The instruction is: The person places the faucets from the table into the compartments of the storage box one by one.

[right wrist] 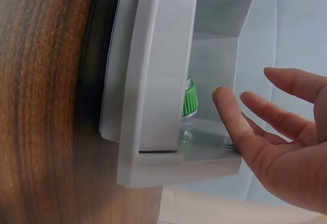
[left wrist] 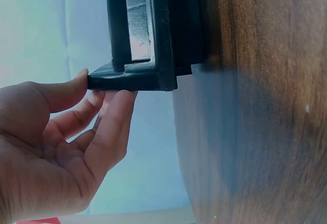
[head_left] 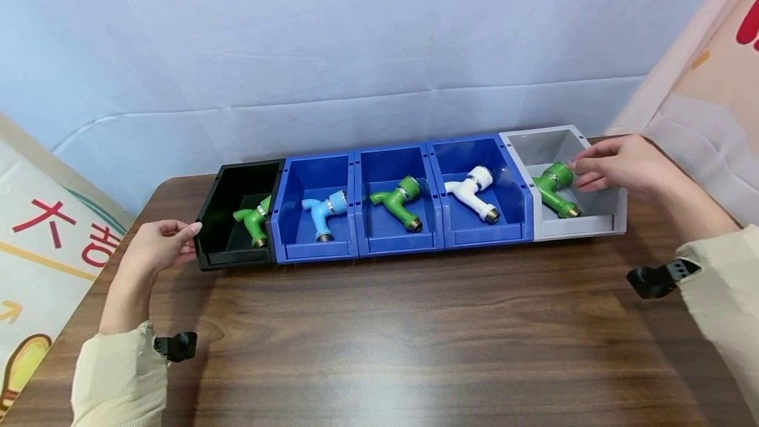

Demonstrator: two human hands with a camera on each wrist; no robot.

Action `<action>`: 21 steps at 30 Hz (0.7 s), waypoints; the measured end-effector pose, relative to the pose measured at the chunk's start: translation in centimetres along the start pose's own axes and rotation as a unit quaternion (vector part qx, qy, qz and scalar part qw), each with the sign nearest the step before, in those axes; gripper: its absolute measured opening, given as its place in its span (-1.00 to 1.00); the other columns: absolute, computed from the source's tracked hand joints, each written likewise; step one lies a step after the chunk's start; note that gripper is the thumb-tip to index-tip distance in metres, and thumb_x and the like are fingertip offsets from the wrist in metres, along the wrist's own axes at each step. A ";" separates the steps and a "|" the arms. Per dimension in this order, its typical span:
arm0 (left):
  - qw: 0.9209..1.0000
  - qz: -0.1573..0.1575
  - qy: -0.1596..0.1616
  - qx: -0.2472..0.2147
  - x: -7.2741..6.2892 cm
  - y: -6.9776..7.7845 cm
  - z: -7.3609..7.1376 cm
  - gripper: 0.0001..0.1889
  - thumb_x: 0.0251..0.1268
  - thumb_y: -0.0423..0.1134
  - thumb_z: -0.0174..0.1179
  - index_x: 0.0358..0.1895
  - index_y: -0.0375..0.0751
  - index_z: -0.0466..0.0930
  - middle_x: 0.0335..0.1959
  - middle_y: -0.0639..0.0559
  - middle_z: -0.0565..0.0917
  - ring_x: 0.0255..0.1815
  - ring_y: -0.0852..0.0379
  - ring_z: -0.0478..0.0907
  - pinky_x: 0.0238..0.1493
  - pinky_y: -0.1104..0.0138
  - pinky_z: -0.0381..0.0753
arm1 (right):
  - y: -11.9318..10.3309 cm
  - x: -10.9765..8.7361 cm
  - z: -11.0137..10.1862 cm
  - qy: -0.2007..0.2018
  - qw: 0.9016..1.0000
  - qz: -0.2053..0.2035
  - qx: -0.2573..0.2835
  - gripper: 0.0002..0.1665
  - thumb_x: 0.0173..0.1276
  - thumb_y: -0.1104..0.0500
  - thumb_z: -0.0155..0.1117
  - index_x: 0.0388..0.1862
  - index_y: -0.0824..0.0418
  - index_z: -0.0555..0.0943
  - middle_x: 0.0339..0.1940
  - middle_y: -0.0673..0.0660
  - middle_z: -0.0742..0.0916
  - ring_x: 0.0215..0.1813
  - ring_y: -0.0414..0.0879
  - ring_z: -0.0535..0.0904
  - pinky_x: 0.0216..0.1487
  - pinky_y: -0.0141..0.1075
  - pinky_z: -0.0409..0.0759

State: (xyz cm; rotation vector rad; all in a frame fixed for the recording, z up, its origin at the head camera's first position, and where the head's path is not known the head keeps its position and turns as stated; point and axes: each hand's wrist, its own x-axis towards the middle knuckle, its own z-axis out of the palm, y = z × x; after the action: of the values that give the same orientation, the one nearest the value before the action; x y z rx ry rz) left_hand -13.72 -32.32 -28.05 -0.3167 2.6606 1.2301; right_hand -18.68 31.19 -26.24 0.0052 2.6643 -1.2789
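Note:
Five bins stand joined in a row, each with a tap lying in it. My left hand (head_left: pixel 160 244) touches the outer left wall of the black bin (left wrist: pixel 148 81), thumb at its upper rim and fingertips against its side. That bin holds a green tap (head_left: pixel 253 221), partly hidden by the bin's right wall. My right hand (head_left: pixel 619 163) hovers over the right wall of the grey bin (right wrist: pixel 168 66), fingers loosely extended and holding nothing. Near those fingertips lies another green tap (head_left: pixel 556 191); only its ribbed knob shows in the right wrist view.
Between the end bins are three blue bins holding a light blue tap (head_left: pixel 323 214), a green tap (head_left: pixel 398 203) and a white tap (head_left: pixel 471 193). They stand on a brown wooden table (head_left: pixel 391 328). A pale cloth (head_left: pixel 356 38) hangs behind.

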 end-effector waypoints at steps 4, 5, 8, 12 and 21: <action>1.000 0.001 0.001 0.003 0.0 0.2 0.1 -0.49 0.40 -0.02 -0.10 -0.05 -0.56 0.36 -0.50 0.03 0.48 -0.50 0.31 0.53 -0.31 0.38 0.64 | 0.1 -0.4 0.0 0.001 1.000 -0.007 -0.019 -0.40 0.36 0.09 0.12 0.11 0.60 0.33 -0.32 0.09 0.69 -0.39 -0.16 0.65 -0.28 -0.25 0.64; 1.000 0.002 0.001 0.004 0.0 0.2 0.1 -0.49 0.41 -0.03 -0.11 -0.05 -0.57 0.36 -0.50 0.05 0.49 -0.50 0.32 0.52 -0.32 0.38 0.64 | 0.1 -0.6 0.0 0.000 1.000 -0.009 -0.024 -0.40 0.36 0.09 0.11 0.10 0.60 0.33 -0.32 0.10 0.69 -0.39 -0.15 0.65 -0.29 -0.26 0.64; 1.000 0.002 0.004 0.011 -0.1 0.3 0.2 -0.49 0.41 -0.03 -0.11 -0.04 -0.57 0.35 -0.53 0.08 0.51 -0.52 0.33 0.52 -0.35 0.38 0.64 | 0.0 -1.0 0.1 0.000 0.999 -0.015 -0.040 -0.42 0.38 0.09 0.08 0.10 0.59 0.35 -0.34 0.11 0.69 -0.40 -0.14 0.65 -0.32 -0.29 0.64; 1.000 0.000 0.006 0.020 -0.3 0.4 0.3 -0.46 0.41 0.00 -0.12 -0.01 -0.57 0.34 -0.51 0.08 0.53 -0.52 0.35 0.53 -0.35 0.37 0.64 | -0.1 -1.5 0.5 0.008 0.999 -0.028 -0.043 -0.43 0.40 0.07 0.06 0.09 0.58 0.37 -0.36 0.08 0.69 -0.41 -0.16 0.64 -0.33 -0.29 0.64; 0.981 0.037 0.087 0.170 -1.6 1.5 0.9 -0.36 0.36 0.14 -0.15 0.03 -0.49 0.43 -0.18 -0.37 0.57 -0.14 -0.30 0.46 -0.24 -0.05 0.47 | -0.8 -2.9 1.5 0.063 0.995 -0.065 -0.030 -0.42 0.45 0.01 -0.07 0.09 0.54 0.37 -0.40 -0.14 0.66 -0.41 -0.37 0.59 -0.40 -0.46 0.59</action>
State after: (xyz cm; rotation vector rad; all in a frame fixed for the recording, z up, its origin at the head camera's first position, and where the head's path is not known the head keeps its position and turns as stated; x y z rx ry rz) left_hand -12.57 -30.47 -27.15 -0.2824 2.9918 0.7724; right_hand -15.62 29.78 -26.05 -0.1017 2.8512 -1.2758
